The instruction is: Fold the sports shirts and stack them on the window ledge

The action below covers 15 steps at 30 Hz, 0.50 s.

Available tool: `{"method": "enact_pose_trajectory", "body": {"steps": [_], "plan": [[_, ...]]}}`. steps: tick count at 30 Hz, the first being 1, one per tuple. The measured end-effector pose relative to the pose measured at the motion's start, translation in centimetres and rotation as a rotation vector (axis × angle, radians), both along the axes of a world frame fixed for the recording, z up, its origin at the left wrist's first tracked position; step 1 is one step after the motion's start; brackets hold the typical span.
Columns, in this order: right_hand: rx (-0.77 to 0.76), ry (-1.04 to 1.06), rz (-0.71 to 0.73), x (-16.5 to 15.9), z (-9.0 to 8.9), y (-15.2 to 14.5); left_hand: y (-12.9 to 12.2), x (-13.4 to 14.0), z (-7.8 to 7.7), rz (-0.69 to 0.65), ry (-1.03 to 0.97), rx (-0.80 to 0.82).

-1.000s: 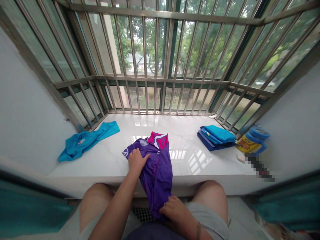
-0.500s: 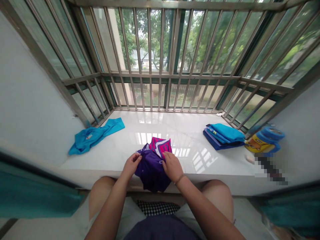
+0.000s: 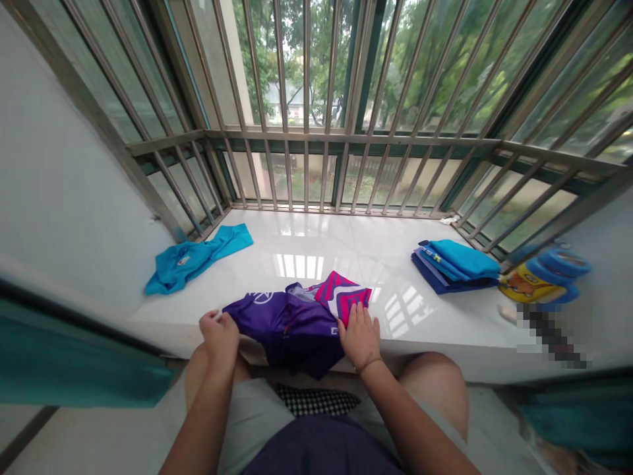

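Note:
A purple shirt (image 3: 291, 323) with a pink and white patterned part lies at the front of the white sill, its lower edge hanging over. My left hand (image 3: 220, 330) pinches the shirt's left end and holds it stretched out to the side. On the right, my right hand (image 3: 360, 335) rests flat, fingers extended, on the pink patterned part. A white round logo shows on the purple cloth near the left hand. Part of the shirt is bunched in the middle.
A crumpled blue garment (image 3: 192, 260) lies at the sill's left. To the right sits a stack of folded blue clothes (image 3: 455, 264), beside a blue and yellow bottle (image 3: 544, 277). Metal bars (image 3: 336, 138) line the window behind the white sill (image 3: 277, 227).
My left hand has moved left, drawing out the shirt's left end so the cloth spreads wider. My right hand has shifted slightly right and flattened on the patterned part.

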State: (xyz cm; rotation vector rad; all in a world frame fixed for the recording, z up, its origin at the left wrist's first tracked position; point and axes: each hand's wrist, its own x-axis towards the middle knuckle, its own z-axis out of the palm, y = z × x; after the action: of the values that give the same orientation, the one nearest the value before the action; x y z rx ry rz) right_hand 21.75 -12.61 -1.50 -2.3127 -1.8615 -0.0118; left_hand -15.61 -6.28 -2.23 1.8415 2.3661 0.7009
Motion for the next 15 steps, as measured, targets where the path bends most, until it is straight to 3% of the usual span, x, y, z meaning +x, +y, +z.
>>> {"method": "enact_pose_trajectory", "body": {"steps": [2,3,5,7,11,15], "plan": [[-0.008,-0.017,0.002,-0.1,0.0,-0.7,0.2,2.5,0.7,-0.037,-0.036,0.136],[-0.014,-0.022,0.0,-0.2,0.1,-0.8,0.4,4.3,1.0,-0.171,-0.042,0.15],[-0.019,-0.031,-0.008,-0.4,0.7,-0.6,1.0,8.0,1.2,-0.474,-0.031,0.062],[-0.013,-0.038,-0.006,-0.3,1.5,-0.1,1.7,11.1,1.0,-0.594,0.026,-0.03],[0.017,0.03,0.026,1.6,3.0,0.9,2.4,13.1,0.2,-0.536,0.099,-0.064],[0.15,0.358,0.022,5.9,2.9,-0.4,2.4,12.2,0.0,-0.555,0.107,-0.078]]}}
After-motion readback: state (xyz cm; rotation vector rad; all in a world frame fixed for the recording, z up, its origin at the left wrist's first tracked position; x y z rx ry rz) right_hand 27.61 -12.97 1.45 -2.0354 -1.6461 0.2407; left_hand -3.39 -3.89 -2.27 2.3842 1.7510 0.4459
